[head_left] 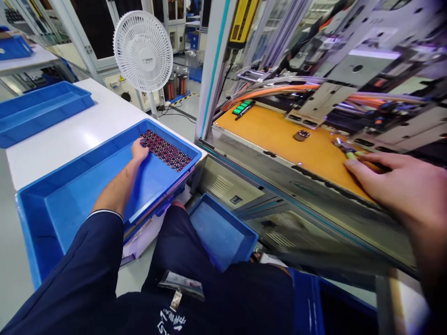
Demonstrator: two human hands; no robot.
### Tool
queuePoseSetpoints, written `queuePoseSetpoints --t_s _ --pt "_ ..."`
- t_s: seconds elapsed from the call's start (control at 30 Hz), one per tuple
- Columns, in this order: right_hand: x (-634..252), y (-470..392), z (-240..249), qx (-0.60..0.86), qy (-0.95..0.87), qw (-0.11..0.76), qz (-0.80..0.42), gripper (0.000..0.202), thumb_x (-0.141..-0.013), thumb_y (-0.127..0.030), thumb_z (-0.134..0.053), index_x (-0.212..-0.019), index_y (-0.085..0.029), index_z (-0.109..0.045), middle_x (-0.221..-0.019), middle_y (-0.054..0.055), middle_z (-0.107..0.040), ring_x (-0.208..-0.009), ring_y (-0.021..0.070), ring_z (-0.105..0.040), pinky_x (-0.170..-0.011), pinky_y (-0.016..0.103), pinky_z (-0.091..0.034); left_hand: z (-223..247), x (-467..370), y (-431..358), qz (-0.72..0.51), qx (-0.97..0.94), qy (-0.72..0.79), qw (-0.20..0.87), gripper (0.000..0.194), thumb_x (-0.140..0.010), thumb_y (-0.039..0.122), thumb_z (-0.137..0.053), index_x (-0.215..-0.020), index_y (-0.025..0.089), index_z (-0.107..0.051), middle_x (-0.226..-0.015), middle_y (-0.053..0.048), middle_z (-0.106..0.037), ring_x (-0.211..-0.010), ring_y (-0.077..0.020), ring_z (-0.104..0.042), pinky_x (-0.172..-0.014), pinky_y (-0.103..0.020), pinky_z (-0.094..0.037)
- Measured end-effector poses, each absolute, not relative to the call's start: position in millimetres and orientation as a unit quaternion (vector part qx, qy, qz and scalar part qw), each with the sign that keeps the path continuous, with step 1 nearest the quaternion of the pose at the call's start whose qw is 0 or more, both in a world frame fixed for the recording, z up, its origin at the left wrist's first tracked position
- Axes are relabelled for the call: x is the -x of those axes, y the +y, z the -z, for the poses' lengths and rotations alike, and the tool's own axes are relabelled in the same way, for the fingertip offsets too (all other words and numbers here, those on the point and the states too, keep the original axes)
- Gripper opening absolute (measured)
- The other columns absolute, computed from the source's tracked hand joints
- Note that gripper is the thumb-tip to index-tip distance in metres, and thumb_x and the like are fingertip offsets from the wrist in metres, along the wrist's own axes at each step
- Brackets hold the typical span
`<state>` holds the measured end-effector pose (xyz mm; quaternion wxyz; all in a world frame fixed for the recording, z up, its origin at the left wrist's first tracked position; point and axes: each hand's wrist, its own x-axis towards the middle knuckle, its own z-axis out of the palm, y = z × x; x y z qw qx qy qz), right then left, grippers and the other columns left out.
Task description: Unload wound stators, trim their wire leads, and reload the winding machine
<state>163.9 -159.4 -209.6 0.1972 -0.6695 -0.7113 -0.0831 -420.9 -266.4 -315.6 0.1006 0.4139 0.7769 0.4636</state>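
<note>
My left hand (139, 150) reaches into a long blue tray (84, 181) on the white table. Its fingers are bent together at the near left edge of a block of small dark parts (166, 150) with reddish and pale dots, packed in rows. Whatever lies between those fingertips is hidden. On the right, my right hand (401, 184) is closed around the handles of pliers (346, 148) with yellow-green grips, over the orange work surface (265, 128). Left of the pliers' jaws, a small round dark metal part (301, 135) rests on that surface.
A white fan (143, 51) stands behind the table. Another blue tray (45, 109) lies at the table's far left. A lower blue bin (223, 228) sits beside my legs. Machine fixtures (324, 102) and orange hoses hang over the work surface; a green-topped item (243, 107) lies at its far end.
</note>
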Motion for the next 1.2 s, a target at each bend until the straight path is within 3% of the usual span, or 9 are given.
queuePoseSetpoints --t_s 0.1,0.27,0.4,0.53,0.63,0.73,0.9,1.1,1.2 --pt "-144 -174 191 0.699 -0.693 0.169 0.05 0.031 -0.079 -0.028 -0.074 -0.104 -0.009 -0.075 -0.116 0.024 -0.068 -0.11 0.028 -0.063 -0.078 0.038 -0.044 312 419 -265 -0.444 -0.395 0.802 0.062 0.036 -0.093 0.035 -0.058 -0.123 0.015 -0.057 -0.124 -0.01 -0.06 -0.106 -0.0222 -0.063 -0.09 -0.044 -0.055" --pt "-136 -189 183 0.675 -0.719 0.16 0.048 0.03 -0.091 -0.036 -0.063 -0.108 -0.011 -0.07 -0.118 0.013 -0.068 -0.11 0.0224 -0.062 -0.094 0.036 -0.047 277 387 -246 -0.443 -0.408 0.798 0.012 0.044 -0.088 0.026 -0.063 -0.129 0.014 -0.053 -0.131 -0.013 -0.055 -0.115 -0.0271 -0.058 -0.1 -0.051 -0.048" --pt "-141 -197 181 0.661 -0.731 0.155 0.068 0.028 -0.096 -0.037 -0.059 -0.109 -0.014 -0.063 -0.114 0.008 -0.064 -0.104 0.0202 -0.063 -0.093 0.042 -0.052 233 314 -224 -0.475 -0.53 0.702 0.033 0.063 -0.074 0.014 -0.064 -0.135 0.011 -0.049 -0.13 -0.015 -0.055 -0.108 -0.0273 -0.061 -0.101 -0.044 -0.047" --pt "-145 -200 179 0.631 -0.752 0.175 0.071 0.027 -0.096 -0.036 -0.058 -0.112 -0.014 -0.062 -0.114 0.008 -0.063 -0.101 0.0193 -0.063 -0.09 0.04 -0.054 193 215 -208 -0.45 -0.664 0.592 0.081 0.044 -0.073 0.021 -0.07 -0.117 0.015 -0.064 -0.108 -0.009 -0.068 -0.104 -0.0258 -0.063 -0.1 -0.038 -0.047" --pt "-147 -200 181 0.61 -0.763 0.205 0.061 0.028 -0.096 -0.037 -0.059 -0.113 -0.015 -0.062 -0.115 0.008 -0.063 -0.102 0.0198 -0.062 -0.09 0.041 -0.054 180 145 -190 -0.406 -0.714 0.556 0.123 0.042 -0.072 0.025 -0.077 -0.112 0.016 -0.066 -0.105 -0.008 -0.07 -0.105 -0.0248 -0.065 -0.101 -0.039 -0.047" --pt "-150 -198 185 0.588 -0.769 0.244 0.052 0.029 -0.096 -0.038 -0.059 -0.112 -0.014 -0.062 -0.113 0.008 -0.064 -0.1 0.0195 -0.063 -0.089 0.04 -0.054 178 90 -166 -0.387 -0.702 0.574 0.168 0.038 -0.089 0.035 -0.063 -0.121 0.015 -0.059 -0.118 -0.01 -0.064 -0.106 -0.0231 -0.063 -0.094 -0.046 -0.052" --pt "-154 -198 190 0.594 -0.704 0.372 0.115 0.031 -0.096 -0.039 -0.057 -0.114 -0.014 -0.061 -0.118 0.009 -0.062 -0.108 0.0216 -0.061 -0.095 0.044 -0.051 178 54 -143 -0.421 -0.64 0.597 0.24 0.036 -0.092 0.035 -0.059 -0.122 0.016 -0.057 -0.122 -0.01 -0.061 -0.107 -0.0229 -0.062 -0.09 -0.046 -0.054" --pt "-155 -198 192 0.563 -0.642 0.49 0.177 0.03 -0.095 -0.041 -0.057 -0.107 -0.014 -0.062 -0.11 0.008 -0.064 -0.106 0.0213 -0.06 -0.095 0.043 -0.048 178 74 -193 -0.53 -0.591 0.513 0.326 0.062 -0.073 0.013 -0.073 -0.131 0.014 -0.049 -0.107 -0.008 -0.067 -0.09 -0.0181 -0.068 -0.087 -0.037 -0.054" --pt "-153 -197 188 0.531 -0.652 0.514 0.168 0.026 -0.092 -0.037 -0.057 -0.095 -0.013 -0.064 -0.1 0.011 -0.067 -0.098 0.0235 -0.062 -0.09 0.042 -0.049 185 93 -248 -0.57 -0.564 0.459 0.382 0.068 -0.071 0.013 -0.072 -0.133 0.013 -0.044 -0.103 -0.009 -0.07 -0.085 -0.0156 -0.07 -0.082 -0.031 -0.056"
